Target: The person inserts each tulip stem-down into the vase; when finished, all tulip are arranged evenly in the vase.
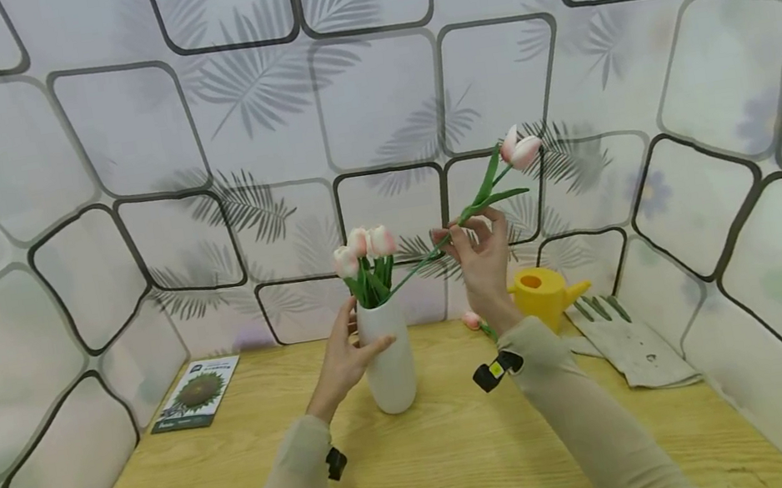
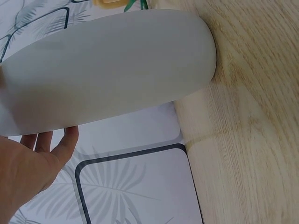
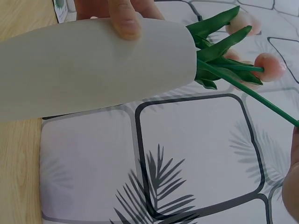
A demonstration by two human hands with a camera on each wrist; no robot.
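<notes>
A white vase [image 1: 389, 362] stands upright on the wooden table, holding several pink-and-white tulips [image 1: 364, 250] with green leaves. My left hand [image 1: 349, 356] grips the vase's upper part from the left, its thumb lying across the front; the left wrist view shows fingers [image 2: 70, 140] curled behind the vase [image 2: 121, 70]. To the right and higher, my right hand [image 1: 484, 259] pinches the green stem of another tulip [image 1: 519, 149]. This stem slants down to the vase mouth, and in the right wrist view the stem [image 3: 252, 94] reaches the rim among the leaves.
A yellow watering can [image 1: 545, 297] stands behind the right forearm, with a pair of pale gloves [image 1: 637, 346] beside it. Another tulip [image 1: 473, 320] lies on the table, partly hidden by the right wrist. A sunflower seed packet [image 1: 197, 394] lies at the left. Patterned walls enclose the table.
</notes>
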